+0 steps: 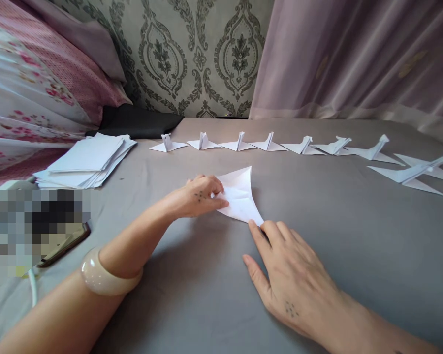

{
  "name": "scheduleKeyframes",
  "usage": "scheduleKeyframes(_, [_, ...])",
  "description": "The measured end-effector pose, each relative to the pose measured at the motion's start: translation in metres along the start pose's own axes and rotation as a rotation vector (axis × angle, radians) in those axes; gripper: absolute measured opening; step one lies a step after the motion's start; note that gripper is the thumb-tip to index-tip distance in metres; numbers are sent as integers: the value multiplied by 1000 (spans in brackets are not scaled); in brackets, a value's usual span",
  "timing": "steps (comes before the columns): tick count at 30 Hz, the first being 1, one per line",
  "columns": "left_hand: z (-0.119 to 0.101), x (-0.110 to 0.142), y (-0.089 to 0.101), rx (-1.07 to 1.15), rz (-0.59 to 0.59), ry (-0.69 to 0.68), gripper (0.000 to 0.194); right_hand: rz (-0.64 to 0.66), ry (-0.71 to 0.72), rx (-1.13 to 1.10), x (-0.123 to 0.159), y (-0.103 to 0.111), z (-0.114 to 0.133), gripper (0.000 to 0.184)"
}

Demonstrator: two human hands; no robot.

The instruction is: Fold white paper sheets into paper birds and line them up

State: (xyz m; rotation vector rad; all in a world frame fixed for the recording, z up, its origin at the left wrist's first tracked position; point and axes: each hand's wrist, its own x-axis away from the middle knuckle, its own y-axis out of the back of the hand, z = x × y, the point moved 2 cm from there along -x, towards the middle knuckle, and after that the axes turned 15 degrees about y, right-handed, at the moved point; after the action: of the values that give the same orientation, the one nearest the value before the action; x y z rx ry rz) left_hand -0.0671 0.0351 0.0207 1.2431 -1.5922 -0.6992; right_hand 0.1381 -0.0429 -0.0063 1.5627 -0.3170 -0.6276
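Observation:
A creased sheet of white paper is in front of me at the middle of the grey cloth surface. My left hand pinches its left side between thumb and fingers, and that edge is lifted and curled. On the near right corner of the sheet rest the fingertips of my right hand, which lies palm down with the thumb spread away from the fingers. Beyond the paper, folded paper birds stand in a row, several of them, reaching to a larger paper bird on the right.
A stack of white paper lies at the left, before a black folded item. Nearer me are a phone-like object, partly blurred out, a white power strip and a white cable. Curtains hang behind.

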Motion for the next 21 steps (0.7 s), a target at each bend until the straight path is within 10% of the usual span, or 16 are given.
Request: scheduleKeyframes(21, [-8,7,9,27,26,-73,33,29,-21,13,-11,2,1,49])
